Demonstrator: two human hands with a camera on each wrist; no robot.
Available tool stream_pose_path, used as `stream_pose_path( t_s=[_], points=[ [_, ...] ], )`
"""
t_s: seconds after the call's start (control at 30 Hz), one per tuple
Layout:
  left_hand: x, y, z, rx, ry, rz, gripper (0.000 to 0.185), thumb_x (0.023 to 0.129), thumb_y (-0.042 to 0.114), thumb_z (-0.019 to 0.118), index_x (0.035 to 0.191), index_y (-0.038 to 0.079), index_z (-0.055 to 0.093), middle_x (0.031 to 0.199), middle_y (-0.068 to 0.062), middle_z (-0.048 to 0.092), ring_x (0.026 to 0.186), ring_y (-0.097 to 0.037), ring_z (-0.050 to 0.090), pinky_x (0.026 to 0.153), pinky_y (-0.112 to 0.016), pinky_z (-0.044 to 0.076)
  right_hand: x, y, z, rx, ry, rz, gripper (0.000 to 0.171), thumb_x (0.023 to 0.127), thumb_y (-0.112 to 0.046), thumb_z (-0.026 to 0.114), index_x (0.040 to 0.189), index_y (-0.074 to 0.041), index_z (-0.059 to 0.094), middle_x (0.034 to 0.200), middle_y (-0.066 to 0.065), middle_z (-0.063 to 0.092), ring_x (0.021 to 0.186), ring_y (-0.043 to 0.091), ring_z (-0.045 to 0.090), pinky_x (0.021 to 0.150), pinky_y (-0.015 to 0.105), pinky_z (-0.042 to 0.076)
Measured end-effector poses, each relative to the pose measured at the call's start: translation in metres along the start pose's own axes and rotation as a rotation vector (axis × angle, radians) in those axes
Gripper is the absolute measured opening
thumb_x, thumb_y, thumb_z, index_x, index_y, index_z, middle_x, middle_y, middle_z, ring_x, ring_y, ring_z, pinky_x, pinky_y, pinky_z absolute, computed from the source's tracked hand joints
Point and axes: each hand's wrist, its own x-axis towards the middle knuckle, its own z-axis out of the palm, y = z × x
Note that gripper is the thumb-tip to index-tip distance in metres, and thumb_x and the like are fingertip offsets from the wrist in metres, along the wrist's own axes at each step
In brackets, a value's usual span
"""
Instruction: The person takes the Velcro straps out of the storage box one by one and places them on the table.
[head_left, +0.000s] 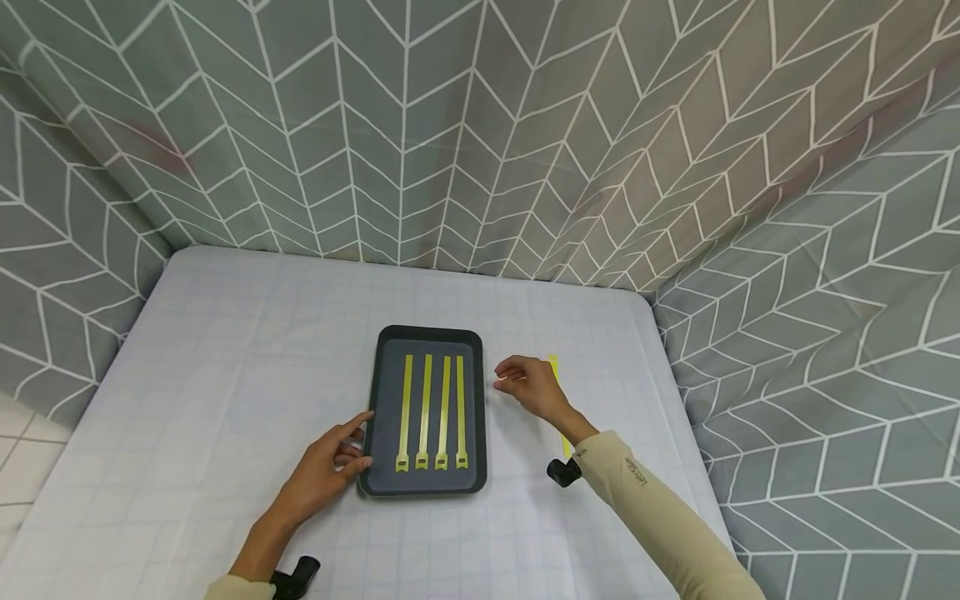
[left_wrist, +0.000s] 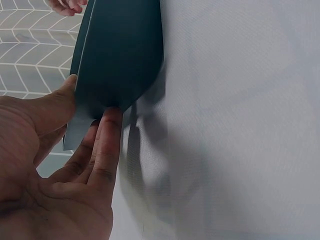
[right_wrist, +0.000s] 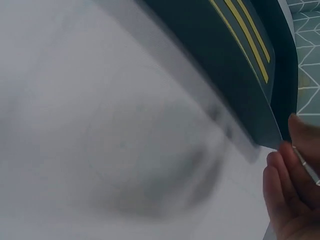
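Observation:
A dark grey tray point(head_left: 427, 485) lies on the cloth-covered table. Several flat yellow straps with slotted heads, such as this strap point(head_left: 424, 408), lie side by side in it, heads toward me. My left hand point(head_left: 330, 462) grips the tray's left rim, the thumb point(left_wrist: 57, 105) on the edge and the fingers point(left_wrist: 107, 150) against the outer side. Just right of the tray, my right hand point(head_left: 531, 387) hovers with loosely bent fingers. A thin pale sliver shows beside its thumb in the right wrist view; what it is, I cannot tell. Another yellow strap point(head_left: 553, 367) lies partly hidden under the right forearm.
A pale checked cloth point(head_left: 247, 358) covers the table. Grey curtains point(head_left: 442, 125) with white zigzag lines hang behind it and at both sides. Black wrist mounts, one a left mount point(head_left: 296, 577) and one a right mount point(head_left: 564, 472), stick out from the wrists.

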Motion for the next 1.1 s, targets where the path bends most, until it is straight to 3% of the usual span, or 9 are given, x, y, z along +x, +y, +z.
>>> stream_pose_path(
  t_s=[0.17, 0.33, 0.7, 0.97, 1.1],
  points=[
    [0.0, 0.001, 0.0, -0.022, -0.015, 0.001, 0.073, 0.086, -0.002, 0.075, 0.152, 0.008, 0.043, 0.116, -0.016, 0.059, 0.092, -0.017, 0.066, 0.081, -0.029, 0.059, 0.005, -0.005, 0.002, -0.034, -0.072, -0.097, 0.023, 0.087, -0.01, 0.079, 0.107, -0.001, 0.073, 0.104, 0.009, 0.073, 0.094, 0.022, 0.071, 0.083, 0.032, 0.06],
    [0.001, -0.001, 0.0, -0.022, -0.011, 0.004, 0.073, 0.086, -0.001, 0.075, 0.152, 0.009, 0.044, 0.116, -0.015, 0.059, 0.092, -0.016, 0.066, 0.081, -0.029, 0.059, 0.01, -0.011, 0.004, -0.057, -0.116, -0.192, 0.025, 0.087, -0.01, 0.079, 0.109, 0.0, 0.072, 0.105, 0.013, 0.073, 0.096, 0.026, 0.07, 0.086, 0.038, 0.06],
    [0.0, -0.003, -0.001, -0.014, -0.007, 0.006, 0.073, 0.086, -0.001, 0.075, 0.151, 0.009, 0.044, 0.116, -0.015, 0.06, 0.092, -0.016, 0.065, 0.08, -0.027, 0.058, 0.02, -0.027, 0.011, -0.127, -0.206, -0.255, 0.029, 0.085, -0.008, 0.079, 0.111, 0.002, 0.071, 0.108, 0.015, 0.073, 0.1, 0.029, 0.07, 0.089, 0.04, 0.059],
    [0.0, -0.003, -0.002, -0.01, -0.009, -0.001, 0.073, 0.086, -0.001, 0.075, 0.151, 0.009, 0.044, 0.116, -0.015, 0.06, 0.091, -0.016, 0.065, 0.08, -0.027, 0.058, 0.034, -0.039, 0.018, -0.149, -0.475, -0.338, 0.035, 0.087, -0.009, 0.078, 0.12, -0.001, 0.069, 0.12, 0.012, 0.069, 0.112, 0.031, 0.067, 0.097, 0.043, 0.056],
    [0.0, -0.004, -0.002, -0.02, -0.008, 0.0, 0.073, 0.086, -0.002, 0.075, 0.151, 0.008, 0.044, 0.115, -0.015, 0.06, 0.091, -0.016, 0.065, 0.08, -0.025, 0.058, 0.042, -0.047, 0.024, -0.163, -0.554, -0.4, 0.035, 0.086, -0.008, 0.079, 0.119, 0.0, 0.069, 0.12, 0.012, 0.069, 0.113, 0.032, 0.066, 0.099, 0.045, 0.054]
  ],
)
